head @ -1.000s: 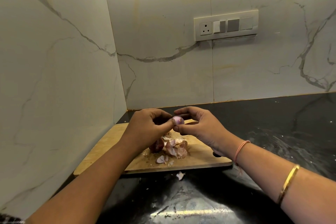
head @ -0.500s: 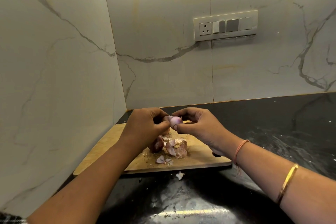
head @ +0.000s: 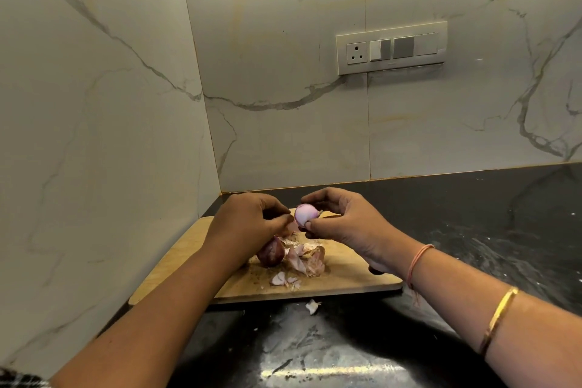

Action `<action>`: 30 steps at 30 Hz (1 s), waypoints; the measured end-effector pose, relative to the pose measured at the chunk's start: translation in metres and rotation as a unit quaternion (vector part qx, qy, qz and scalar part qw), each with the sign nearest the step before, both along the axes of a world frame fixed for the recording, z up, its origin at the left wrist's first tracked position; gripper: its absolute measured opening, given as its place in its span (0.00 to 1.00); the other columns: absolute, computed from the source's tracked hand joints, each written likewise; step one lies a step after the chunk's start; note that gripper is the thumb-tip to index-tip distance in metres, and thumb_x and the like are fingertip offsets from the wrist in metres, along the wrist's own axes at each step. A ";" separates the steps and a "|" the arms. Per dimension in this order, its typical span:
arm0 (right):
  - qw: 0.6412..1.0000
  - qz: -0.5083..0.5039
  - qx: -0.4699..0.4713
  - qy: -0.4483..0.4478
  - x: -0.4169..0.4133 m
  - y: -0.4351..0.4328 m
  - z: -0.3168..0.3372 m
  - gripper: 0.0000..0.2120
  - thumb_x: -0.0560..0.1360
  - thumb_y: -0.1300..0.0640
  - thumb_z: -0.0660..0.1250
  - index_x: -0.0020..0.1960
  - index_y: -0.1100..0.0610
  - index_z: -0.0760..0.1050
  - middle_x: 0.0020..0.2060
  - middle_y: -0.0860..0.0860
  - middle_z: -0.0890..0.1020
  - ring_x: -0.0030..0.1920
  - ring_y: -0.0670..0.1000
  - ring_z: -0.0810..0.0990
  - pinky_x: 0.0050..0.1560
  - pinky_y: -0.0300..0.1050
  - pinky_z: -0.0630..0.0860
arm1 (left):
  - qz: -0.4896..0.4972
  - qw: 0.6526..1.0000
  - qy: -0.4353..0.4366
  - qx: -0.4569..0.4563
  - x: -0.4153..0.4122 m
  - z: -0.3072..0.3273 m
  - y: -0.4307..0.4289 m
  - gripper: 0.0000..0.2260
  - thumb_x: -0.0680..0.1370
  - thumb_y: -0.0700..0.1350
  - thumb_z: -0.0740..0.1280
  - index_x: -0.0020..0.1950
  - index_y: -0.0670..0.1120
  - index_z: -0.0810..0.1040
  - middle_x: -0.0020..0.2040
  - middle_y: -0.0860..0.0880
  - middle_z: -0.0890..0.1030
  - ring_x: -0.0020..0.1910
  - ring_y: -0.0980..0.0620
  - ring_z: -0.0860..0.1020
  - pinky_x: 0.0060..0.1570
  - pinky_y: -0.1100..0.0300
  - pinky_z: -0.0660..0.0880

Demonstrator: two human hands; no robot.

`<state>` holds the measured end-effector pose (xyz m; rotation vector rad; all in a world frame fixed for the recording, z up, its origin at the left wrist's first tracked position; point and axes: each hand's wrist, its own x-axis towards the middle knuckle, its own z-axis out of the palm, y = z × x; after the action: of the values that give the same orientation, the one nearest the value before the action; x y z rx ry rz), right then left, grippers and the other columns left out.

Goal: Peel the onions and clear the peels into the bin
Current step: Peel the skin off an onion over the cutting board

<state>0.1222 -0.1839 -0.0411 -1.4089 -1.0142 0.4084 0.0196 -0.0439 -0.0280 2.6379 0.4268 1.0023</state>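
Onion point(head: 304, 214), mid frame, sits pinched in right hand point(head: 343, 224); left hand point(head: 248, 220) pinches peel point(head: 291, 226). Slippery skin could make it drop.

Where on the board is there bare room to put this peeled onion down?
Board's left end, between the left forearm and the wall, is bare; so is its near right corner, between peels and right wrist. The middle is crowded: unpeeled onion and peels.

white marble walls point(head: 283, 41), switch panel point(head: 391, 48), glossy black counter point(head: 472, 214)
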 end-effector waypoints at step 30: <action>0.998 -0.006 0.007 -0.069 -0.004 0.002 0.001 0.13 0.69 0.67 0.72 0.48 0.52 0.78 0.50 0.51 0.82 0.50 0.51 0.81 0.50 0.43 0.80 | -0.038 0.998 -0.035 -0.036 0.000 0.001 -0.005 0.05 0.73 0.42 0.68 0.47 0.49 0.82 0.38 0.56 0.79 0.40 0.58 0.77 0.41 0.66 0.75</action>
<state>0.1183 -0.1822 -0.0401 -1.4449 -1.1168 0.2970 0.0196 -0.0486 -0.0271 2.5268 0.3372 1.0322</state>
